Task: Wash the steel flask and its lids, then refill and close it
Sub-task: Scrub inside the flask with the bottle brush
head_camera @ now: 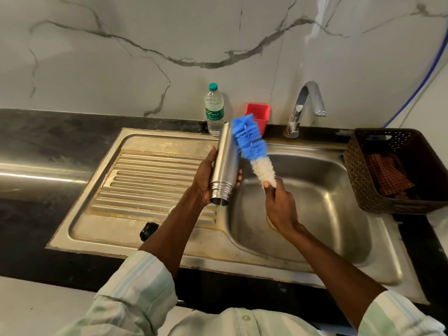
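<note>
Marble-patterned wall panels fill the upper half of the frame, above a black counter holding a steel sink unit (135, 241). We see its ribbed draining board at centre left and its basin at centre right.

At frame centre, our left hand (206, 177) grips the steel flask (224, 163), fingers and thumb curled round its lower body. We hold the flask tilted over the edge between board and basin, with its threaded open mouth pointing down toward us and its base pointing up toward the wall.

Our right hand (281, 207) grips the handle of a bottle brush (252, 149), just right of the flask. The blue bristles touch the flask's outer side near its upper end; the white bristles sit just above our fingers.

A small black object (148, 230) lies on the board near the lower edge; we cannot tell what it is.

Against the wall stand a plastic water bottle (213, 110), a red cup (259, 116) and a tap (306, 106). A brown basket (354, 166) sits at the right edge.
</note>
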`<state>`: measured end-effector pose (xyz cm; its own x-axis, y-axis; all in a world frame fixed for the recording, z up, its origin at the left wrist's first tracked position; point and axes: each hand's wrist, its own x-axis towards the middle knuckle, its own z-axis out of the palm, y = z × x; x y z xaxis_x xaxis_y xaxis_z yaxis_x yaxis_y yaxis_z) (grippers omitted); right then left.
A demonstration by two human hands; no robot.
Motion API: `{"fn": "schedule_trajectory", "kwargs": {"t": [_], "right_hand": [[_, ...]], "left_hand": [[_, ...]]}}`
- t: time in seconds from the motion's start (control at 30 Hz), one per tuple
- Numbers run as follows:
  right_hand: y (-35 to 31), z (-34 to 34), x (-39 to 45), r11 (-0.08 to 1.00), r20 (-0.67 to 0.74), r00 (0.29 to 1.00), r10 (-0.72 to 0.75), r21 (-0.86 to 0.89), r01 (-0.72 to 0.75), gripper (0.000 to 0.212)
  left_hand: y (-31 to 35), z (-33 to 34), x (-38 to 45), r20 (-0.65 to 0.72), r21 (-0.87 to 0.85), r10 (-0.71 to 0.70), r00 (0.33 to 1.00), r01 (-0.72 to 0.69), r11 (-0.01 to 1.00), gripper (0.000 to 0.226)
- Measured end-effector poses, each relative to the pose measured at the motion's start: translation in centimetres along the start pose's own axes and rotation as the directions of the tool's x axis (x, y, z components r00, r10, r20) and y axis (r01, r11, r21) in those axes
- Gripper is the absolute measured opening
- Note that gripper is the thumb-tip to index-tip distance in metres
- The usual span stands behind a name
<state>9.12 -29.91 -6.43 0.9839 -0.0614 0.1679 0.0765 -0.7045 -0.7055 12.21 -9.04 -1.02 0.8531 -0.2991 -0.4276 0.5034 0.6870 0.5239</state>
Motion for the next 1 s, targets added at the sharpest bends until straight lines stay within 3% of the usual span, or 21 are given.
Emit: {"fn": "schedule_trajectory", "kwargs": {"t": [0.13,0.17,0.27,0.3,0.37,0.43,0.5,0.53,0.63,0.67,0.8,0.83,0.87,0.93,1.0], "right_hand": [[-0.4,-0.4,-2.2,0.933,0.019,0.935,-0.354,-0.070,0.354,0.045],[-0.1,-0.2,-1.8,0.927,0.017,0.931,-0.364,-0.086,0.364,0.044],[-0.5,-0.2,0.4,0.996,0.002,0.997,-0.082,-0.015,0.082,0.061],[-0.6,-0.1,0.8,0.998,-0.007,0.999,-0.050,0.023,0.050,0.065],[-1.0,-0.5,0.2,0.988,-0.016,0.989,-0.148,0.049,0.148,0.064],[-0.7,-0.5,-1.2,0.933,-0.009,0.933,-0.359,-0.027,0.359,0.047],[-0.1,-0.5,-1.6,0.903,0.013,0.908,-0.419,-0.095,0.418,0.036],[-0.1,-0.5,-1.2,0.930,0.028,0.937,-0.349,-0.107,0.350,0.036],[-0.3,-0.2,0.8,0.997,0.028,0.999,-0.028,-0.076,0.030,0.040],[-0.6,-0.3,0.8,0.997,0.004,1.000,-0.027,-0.075,0.027,0.041],[-1.0,-0.3,-1.6,0.919,0.037,0.925,-0.379,-0.105,0.381,0.042],[-0.5,-0.2,-1.4,0.910,0.046,0.920,-0.390,-0.130,0.393,0.041],[-0.4,-0.2,-0.7,0.942,0.035,0.951,-0.307,-0.133,0.308,0.041],[-0.3,-0.2,1.2,0.995,0.012,0.999,-0.045,-0.090,0.046,0.041],[-0.7,-0.3,1.5,0.997,-0.021,0.999,-0.024,-0.069,0.023,0.041]], "left_hand": [[0.0,0.4,-0.2,-0.060,0.017,0.104,0.993,-0.103,0.994,0.030],[0.1,0.4,-0.4,-0.045,0.027,0.112,0.993,-0.111,0.993,0.031],[0.1,0.5,-0.6,-0.033,0.115,0.046,0.998,-0.041,0.992,0.055],[0.0,0.3,-0.6,-0.070,0.132,0.037,0.997,-0.027,0.991,0.058],[-0.5,0.9,-0.6,-0.016,0.083,0.035,0.999,-0.033,0.996,0.051],[-0.8,1.1,-0.2,0.058,-0.071,0.205,0.977,-0.200,0.977,0.043],[-0.8,0.8,0.1,0.120,-0.044,0.225,0.967,-0.221,0.974,0.041],[-0.6,0.7,-0.2,0.123,0.068,0.167,0.978,-0.176,0.982,0.044],[-0.2,0.1,-0.4,0.047,0.083,0.032,0.998,-0.036,0.996,0.059],[-0.1,0.7,-0.4,0.006,0.066,0.009,1.000,-0.009,0.998,0.061],[-0.6,0.1,0.3,-0.142,0.014,0.133,0.981,-0.132,0.991,0.025],[-0.5,-0.2,0.1,-0.102,0.032,0.131,0.986,-0.128,0.991,0.023],[-0.3,-0.4,-0.1,-0.062,0.065,0.115,0.991,-0.111,0.992,0.027],[0.1,-0.6,-0.5,-0.086,0.188,0.068,0.994,-0.050,0.981,0.057],[-0.2,-0.1,-1.1,-0.120,0.228,0.038,0.992,-0.010,0.974,0.067]]}}
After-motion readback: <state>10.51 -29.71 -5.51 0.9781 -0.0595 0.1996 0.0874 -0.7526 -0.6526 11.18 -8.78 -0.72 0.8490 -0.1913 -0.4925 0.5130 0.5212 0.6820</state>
